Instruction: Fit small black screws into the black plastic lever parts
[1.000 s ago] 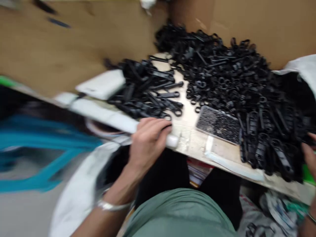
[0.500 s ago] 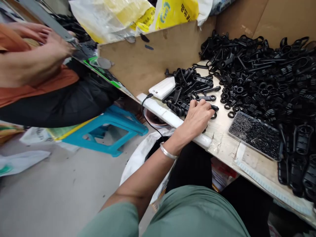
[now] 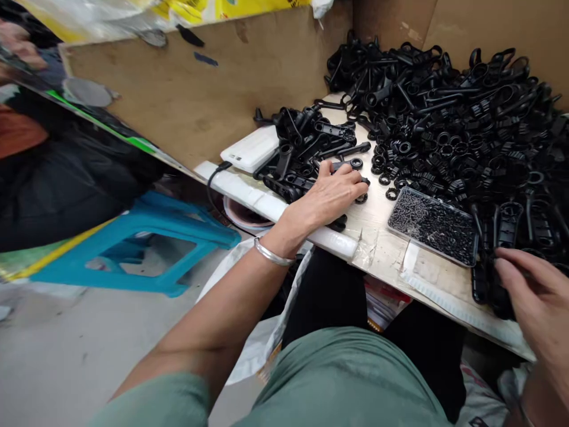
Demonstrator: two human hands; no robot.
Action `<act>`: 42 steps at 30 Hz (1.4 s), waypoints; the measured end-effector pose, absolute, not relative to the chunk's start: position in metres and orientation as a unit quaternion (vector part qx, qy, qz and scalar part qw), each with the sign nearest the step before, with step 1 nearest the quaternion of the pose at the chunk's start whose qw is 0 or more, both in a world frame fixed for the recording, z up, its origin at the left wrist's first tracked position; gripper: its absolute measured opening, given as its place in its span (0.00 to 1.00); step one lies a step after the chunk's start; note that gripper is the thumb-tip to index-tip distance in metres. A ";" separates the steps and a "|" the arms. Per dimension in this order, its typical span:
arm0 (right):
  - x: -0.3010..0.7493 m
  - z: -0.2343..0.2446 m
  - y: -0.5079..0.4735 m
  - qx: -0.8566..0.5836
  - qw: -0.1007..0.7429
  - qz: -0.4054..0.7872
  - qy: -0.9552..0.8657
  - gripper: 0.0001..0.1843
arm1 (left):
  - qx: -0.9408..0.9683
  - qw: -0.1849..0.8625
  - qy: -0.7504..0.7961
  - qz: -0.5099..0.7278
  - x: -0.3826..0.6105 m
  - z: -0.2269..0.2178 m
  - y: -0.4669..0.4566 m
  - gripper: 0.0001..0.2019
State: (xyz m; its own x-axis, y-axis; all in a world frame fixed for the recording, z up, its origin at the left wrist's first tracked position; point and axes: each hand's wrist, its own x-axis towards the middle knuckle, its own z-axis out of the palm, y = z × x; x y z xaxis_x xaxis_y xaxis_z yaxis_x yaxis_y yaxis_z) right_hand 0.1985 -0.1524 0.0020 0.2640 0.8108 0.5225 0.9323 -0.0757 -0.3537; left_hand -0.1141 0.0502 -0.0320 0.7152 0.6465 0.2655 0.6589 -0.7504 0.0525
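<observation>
My left hand point(image 3: 331, 193) lies over a small heap of black plastic parts point(image 3: 306, 139), its fingers curled down. A short black plastic part point(image 3: 364, 182) sticks out at its fingertips; the rest is hidden under the hand. Beside it lies a small toothed ring point(image 3: 361, 198). At the right edge my right hand point(image 3: 537, 296) hangs over long black handle-like parts point(image 3: 509, 225). Its thumb and forefinger stretch to the left, tips close together, with nothing visible between them. Between the hands is a clear box point(image 3: 433, 228) of tiny dark pieces.
A large pile of black parts point(image 3: 444, 107) covers the back right against cardboard. A white power bank point(image 3: 251, 147) with a black cable sits left of the small heap. A blue stool point(image 3: 142, 243) and another person's dark-clothed leg point(image 3: 80, 178) are at the left.
My right hand has come into view at the right edge. The view has swung, so the table appears further left. My left hand stays over the same small heap.
</observation>
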 end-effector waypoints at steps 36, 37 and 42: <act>0.155 0.009 -0.066 -0.764 -0.120 0.036 -0.633 0.15 | -0.964 -0.032 -0.232 -0.125 -0.015 -0.015 0.024 0.14; 0.155 0.008 -0.066 -0.765 -0.122 0.031 -0.631 0.14 | -0.965 -0.032 -0.229 -0.122 -0.015 -0.014 0.023 0.14; 0.156 0.010 -0.071 -0.779 -0.094 0.026 -0.619 0.14 | -0.964 -0.071 -0.219 -0.131 -0.027 -0.008 0.021 0.16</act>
